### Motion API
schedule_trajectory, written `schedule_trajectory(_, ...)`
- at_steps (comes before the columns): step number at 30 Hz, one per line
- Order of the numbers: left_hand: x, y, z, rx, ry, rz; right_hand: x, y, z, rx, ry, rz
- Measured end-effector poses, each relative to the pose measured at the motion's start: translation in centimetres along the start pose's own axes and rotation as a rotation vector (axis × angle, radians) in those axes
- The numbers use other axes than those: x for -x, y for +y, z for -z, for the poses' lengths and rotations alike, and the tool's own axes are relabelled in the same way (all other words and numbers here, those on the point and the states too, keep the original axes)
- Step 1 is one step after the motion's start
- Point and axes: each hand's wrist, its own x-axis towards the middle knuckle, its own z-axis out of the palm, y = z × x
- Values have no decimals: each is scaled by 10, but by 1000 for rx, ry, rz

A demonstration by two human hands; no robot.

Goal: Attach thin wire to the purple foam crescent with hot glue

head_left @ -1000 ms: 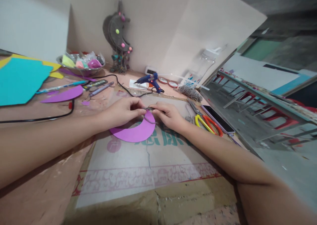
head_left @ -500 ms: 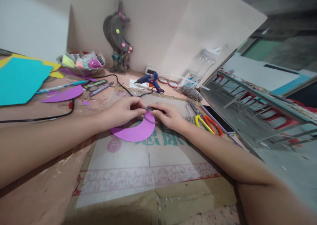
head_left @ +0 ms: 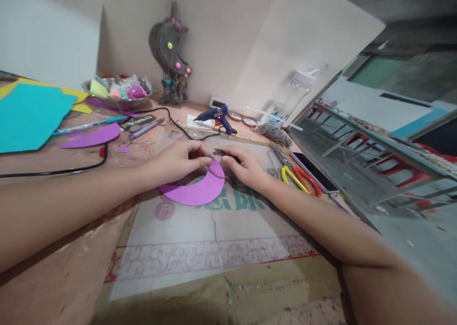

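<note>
A purple crescent of craft foam or paper [head_left: 194,191] is held above the cardboard by its upper right tip. My left hand [head_left: 180,160] pinches that tip between thumb and fingers. A strand of grey yarn [head_left: 216,175] curves across the crescent just below the fingers. Close on the other side of the tip is my right hand [head_left: 244,165], its fingers curled and thumb bent in; a bit of grey yarn shows at its fingertips, though its grip is partly hidden. Scissors [head_left: 296,175] with yellow and orange handles lie beside the right forearm.
Printed cardboard [head_left: 178,268] covers the table in front. Behind the hands are a blue glue gun [head_left: 217,117], a bundle of grey yarn [head_left: 273,134] and a phone [head_left: 314,172]. Left stand a bowl of clay packets [head_left: 117,101] and teal sheet [head_left: 32,117]. A moon decoration [head_left: 169,48] leans behind.
My right hand has drawn slightly away to the right from the crescent's tip, leaving a small gap between the hands. My left hand and the crescent have hardly moved.
</note>
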Motion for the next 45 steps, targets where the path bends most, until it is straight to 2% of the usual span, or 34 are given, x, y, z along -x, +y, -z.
schedule_trajectory(3, 1, 3, 0, 18, 10, 47, 0, -5, 2, -57, 30, -98)
schedule_trajectory(7, 1, 5, -1, 32, 27, 94, 0, -10, 1, -42, -45, -178)
schedule_trajectory(11, 0, 3, 0, -29, 15, 25, 1, -10, -1, -84, -96, -170)
schedule_trajectory(19, 1, 5, 2, 11, 12, -32, 1, -10, -1, -110, -144, -177)
schedule_trajectory(28, 2, 4, 2, 4, 18, 54, 0, -12, -1, -91, -133, -175)
schedule_trajectory(40, 3, 9, 4, -124, 6, 24, 0, -11, 0, -83, -136, -132)
schedule_trajectory(45, 3, 7, 4, -84, 34, 48, 0, -12, 0, -93, -156, -147)
